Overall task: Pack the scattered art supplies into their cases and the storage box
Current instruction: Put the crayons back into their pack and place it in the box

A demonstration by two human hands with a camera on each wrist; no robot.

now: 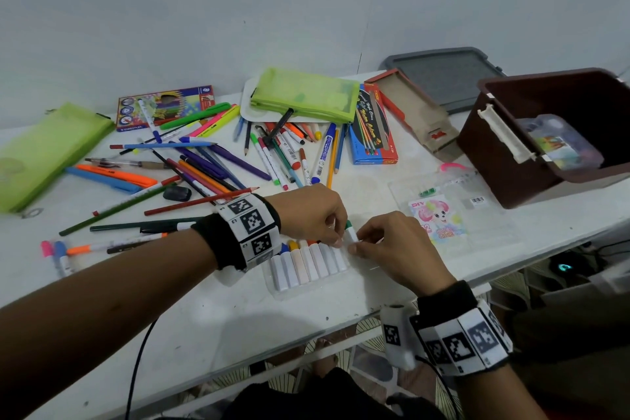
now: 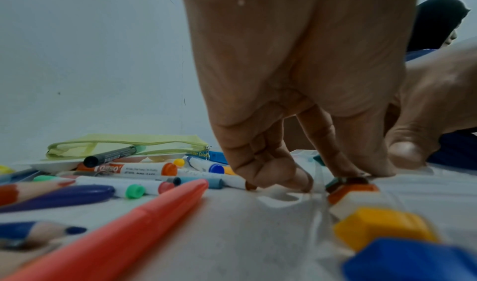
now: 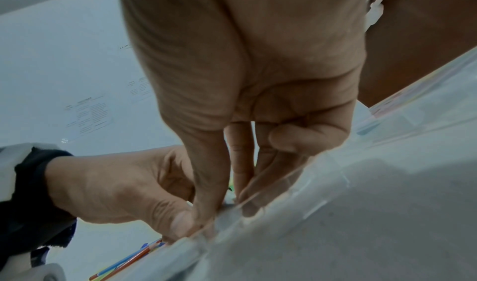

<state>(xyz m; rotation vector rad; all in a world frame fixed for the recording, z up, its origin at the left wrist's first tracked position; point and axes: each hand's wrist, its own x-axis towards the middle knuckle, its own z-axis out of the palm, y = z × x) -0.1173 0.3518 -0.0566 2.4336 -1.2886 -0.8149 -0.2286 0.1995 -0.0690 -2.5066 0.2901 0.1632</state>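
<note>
A clear tray (image 1: 289, 293) near the table's front edge holds a row of several white markers (image 1: 308, 264) with coloured caps. Both hands meet at its right end. My right hand (image 1: 356, 244) pinches a green-capped marker (image 1: 351, 231) between thumb and forefinger and holds it tilted over the row. My left hand (image 1: 335, 236) has its fingers curled down and pinches the same marker from the left. In the left wrist view the left hand (image 2: 374, 169) comes down beside the orange cap (image 2: 353, 191), and the green cap (image 2: 318, 159) shows behind. The right hand (image 3: 224, 203) hides the marker in its wrist view.
Loose pens, pencils and markers (image 1: 204, 164) cover the table's middle and left, with two green mesh pouches (image 1: 41, 153) (image 1: 303, 95) and two pencil boxes (image 1: 371, 133) (image 1: 163, 106). A clear case (image 1: 477, 225) lies to the right. A brown storage box (image 1: 511, 174) stands beyond it, its grey lid (image 1: 443, 75) behind.
</note>
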